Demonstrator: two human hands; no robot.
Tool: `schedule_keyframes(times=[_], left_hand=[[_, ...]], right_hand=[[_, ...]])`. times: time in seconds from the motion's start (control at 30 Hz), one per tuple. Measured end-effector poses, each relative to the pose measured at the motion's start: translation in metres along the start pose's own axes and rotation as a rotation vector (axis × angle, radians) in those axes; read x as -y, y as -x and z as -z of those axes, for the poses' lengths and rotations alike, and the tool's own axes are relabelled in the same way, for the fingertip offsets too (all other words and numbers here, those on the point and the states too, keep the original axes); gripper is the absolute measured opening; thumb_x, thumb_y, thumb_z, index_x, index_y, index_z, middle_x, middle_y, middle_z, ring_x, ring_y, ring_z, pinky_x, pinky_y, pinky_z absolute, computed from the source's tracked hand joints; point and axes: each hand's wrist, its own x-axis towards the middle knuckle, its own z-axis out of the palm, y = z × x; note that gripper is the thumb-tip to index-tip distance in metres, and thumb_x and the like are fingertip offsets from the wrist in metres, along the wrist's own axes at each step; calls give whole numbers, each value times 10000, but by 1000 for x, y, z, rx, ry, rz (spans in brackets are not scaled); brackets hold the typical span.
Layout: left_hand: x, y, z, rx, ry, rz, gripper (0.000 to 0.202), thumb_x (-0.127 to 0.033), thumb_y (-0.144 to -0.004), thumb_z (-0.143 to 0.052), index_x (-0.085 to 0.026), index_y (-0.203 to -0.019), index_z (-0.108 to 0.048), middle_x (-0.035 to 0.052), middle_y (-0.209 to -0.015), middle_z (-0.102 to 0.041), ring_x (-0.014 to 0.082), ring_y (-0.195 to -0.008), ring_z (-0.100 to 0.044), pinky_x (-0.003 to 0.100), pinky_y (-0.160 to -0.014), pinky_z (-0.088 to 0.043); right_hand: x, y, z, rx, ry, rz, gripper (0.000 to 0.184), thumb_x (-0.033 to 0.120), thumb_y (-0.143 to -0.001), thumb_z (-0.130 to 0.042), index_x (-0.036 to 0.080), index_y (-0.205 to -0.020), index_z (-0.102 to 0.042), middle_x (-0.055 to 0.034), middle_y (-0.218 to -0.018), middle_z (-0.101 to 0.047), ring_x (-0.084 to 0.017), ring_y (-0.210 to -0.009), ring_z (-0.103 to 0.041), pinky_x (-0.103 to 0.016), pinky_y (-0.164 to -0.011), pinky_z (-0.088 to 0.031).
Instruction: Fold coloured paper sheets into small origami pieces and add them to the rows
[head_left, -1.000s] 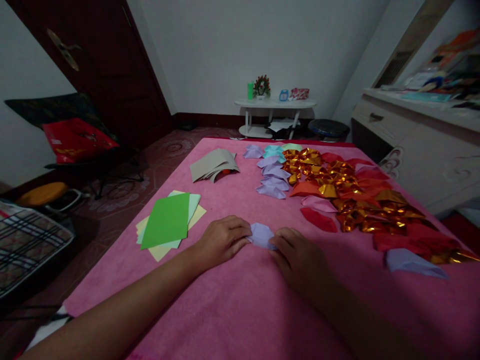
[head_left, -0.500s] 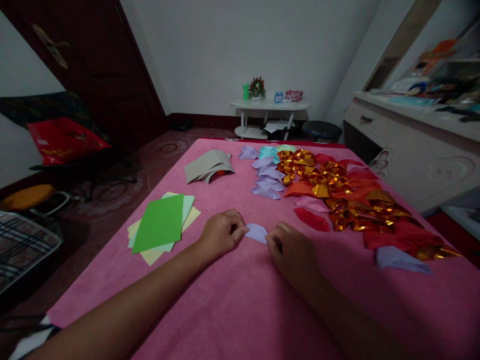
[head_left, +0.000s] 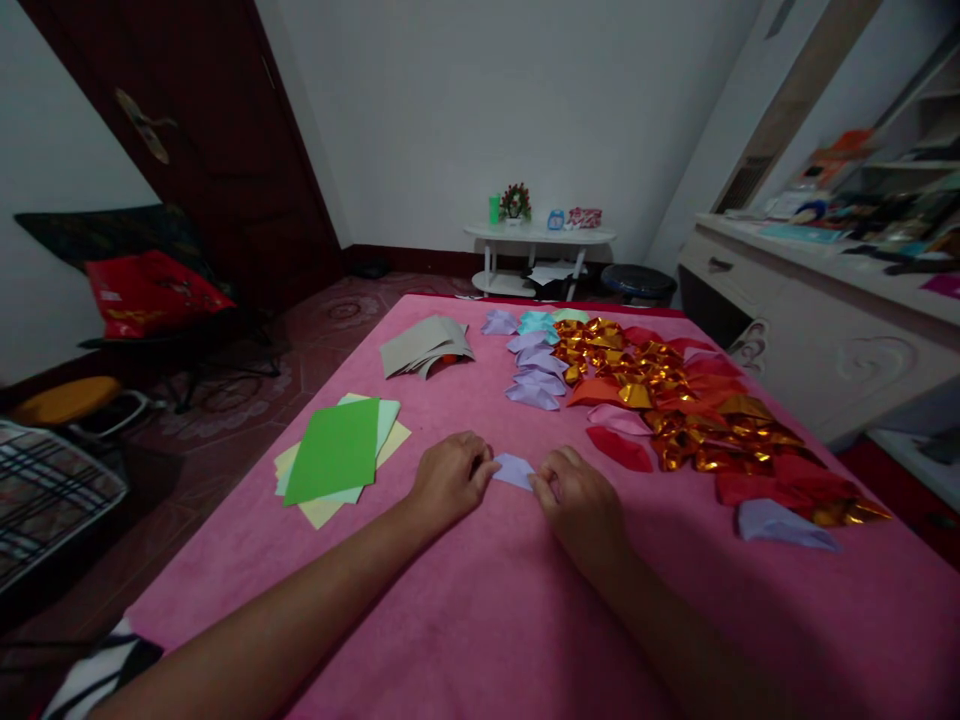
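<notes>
Head view: on the pink tablecloth (head_left: 465, 600), near heaped gold-foil and red paper folds (head_left: 675, 400) and a stack of coloured sheets (head_left: 334, 450), my left hand (head_left: 450, 480) and right hand (head_left: 581, 500) each pinch one end of a small lilac folded paper (head_left: 514, 470) lying flat between them.

Near cloth (head_left: 487, 620) bare; folded papers (head_left: 675, 400) crowd right.

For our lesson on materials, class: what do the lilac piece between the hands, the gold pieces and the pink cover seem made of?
Lilac piece: thin matte paper, likely; it holds sharp creases. Gold pieces: metallic foil paper, by the crinkled glints. Pink cover: soft fabric, perhaps fleece; dull, slightly fuzzy look.
</notes>
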Motion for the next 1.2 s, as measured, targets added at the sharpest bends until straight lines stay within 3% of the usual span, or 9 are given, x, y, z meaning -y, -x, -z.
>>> schedule_keyframes(times=[0.1, 0.2, 0.3, 0.43, 0.7, 0.9, 1.0, 1.07, 1.2], left_hand=[[1, 0, 1, -4, 60, 9, 153, -301, -827, -570, -186, -726, -579, 28, -787, -629, 169, -735, -579, 265, -637, -395], [5, 1, 1, -12, 171, 10, 170, -319, -809, -603, -178, -714, -592, 24, -768, -628, 162, -724, -566, 260, -642, -393], [7, 1, -1, -39, 362, -6, 192, -320, -783, -637, -159, -685, -596, 30, -748, -623, 151, -701, -554, 251, -644, -399], [5, 4, -4, -77, 619, 3, 176, -280, -771, -643, -141, -682, -581, 28, -716, -614, 128, -646, -533, 223, -596, -389], [-11, 5, -6, -135, 566, 5, 163, -301, -756, -679, -141, -784, -661, 14, -681, -614, 102, -592, -494, 200, -549, -358], [-9, 2, -11, -126, 783, 116, 150, -270, -737, -686, -122, -719, -669, 23, -671, -631, 105, -590, -526, 197, -554, -389], [-6, 0, -11, -107, 920, 219, 160, -269, -739, -678, -111, -714, -662, 22, -640, -635, 103, -570, -532, 197, -550, -397], [-5, 0, -10, -88, 965, 257, 167, -269, -742, -672, -106, -711, -657, 29, -638, -643, 107, -573, -542, 202, -557, -404], [-2, -1, -11, -76, 983, 275, 174, -271, -735, -676, -102, -703, -649, 33, -632, -640, 105, -558, -534, 205, -546, -394]], right_hand=[[-2, 2, -2, -11, -100, -9, 24, 198, -811, -559, 178, -818, -548, -11, -796, -585, -154, -721, -557, -255, -658, -363], [-4, 1, -2, 21, -177, -22, 164, 207, -800, -576, 169, -960, -578, -42, -901, -622, -178, -819, -582, -278, -722, -381], [-6, -2, -2, 116, -216, -68, 49, 242, -770, -600, 196, -786, -606, -8, -773, -608, -165, -713, -557, -261, -640, -367], [-10, -6, -5, 95, -363, -144, 127, 274, -740, -611, 202, -651, -556, 9, -657, -576, -153, -638, -527, -243, -595, -366], [-13, -10, -15, 16, -639, -224, 196, 335, -746, -610, 195, -627, -541, 25, -572, -529, -137, -562, -502, -233, -558, -379], [-4, -6, -5, 76, -745, -251, 238, 366, -790, -589, 177, -647, -568, 22, -588, -513, -126, -559, -488, -228, -545, -377], [-1, -4, -2, 58, -846, -312, 177, 333, -767, -619, 180, -850, -585, -7, -736, -599, -155, -663, -573, -232, -591, -432], [0, -3, 0, 38, -904, -333, 281, 301, -752, -635, 188, -996, -555, -30, -850, -626, -172, -736, -608, -243, -630, -463], [1, -3, 6, 26, -794, -223, 146, 272, -773, -606, 190, -892, -592, -33, -840, -610, -169, -731, -582, -241, -609, -441]])
